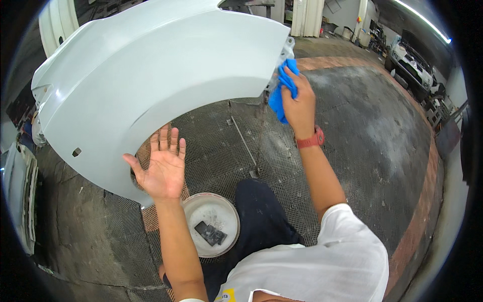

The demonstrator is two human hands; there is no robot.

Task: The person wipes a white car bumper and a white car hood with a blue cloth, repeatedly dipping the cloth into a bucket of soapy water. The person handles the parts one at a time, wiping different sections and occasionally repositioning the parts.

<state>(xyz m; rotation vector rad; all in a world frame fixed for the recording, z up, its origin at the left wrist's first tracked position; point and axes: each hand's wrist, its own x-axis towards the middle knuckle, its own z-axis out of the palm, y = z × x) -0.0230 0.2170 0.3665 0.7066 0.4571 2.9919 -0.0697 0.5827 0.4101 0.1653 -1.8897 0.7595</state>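
Observation:
A large white car fender (166, 60) with a curved wheel arch spans the upper left in front of me. My right hand (300, 103) is closed around a crumpled blue cloth (278, 103) at the fender's right end, where small mounting tabs show. By the inner edge of the arch, my left hand (162, 168) is raised, palm up, with its fingers spread and nothing in it. Whether its thumb touches the panel I cannot tell. A short dark scratch-like mark lies on the fender above that hand.
Near my knee stands a round white bucket (232, 211) with whitish liquid and a dark pad (210, 233). A thin metal rod of a stand (244, 141) shows below the arch. More panels (22, 196) lean at left; a white car (412, 63) is far right.

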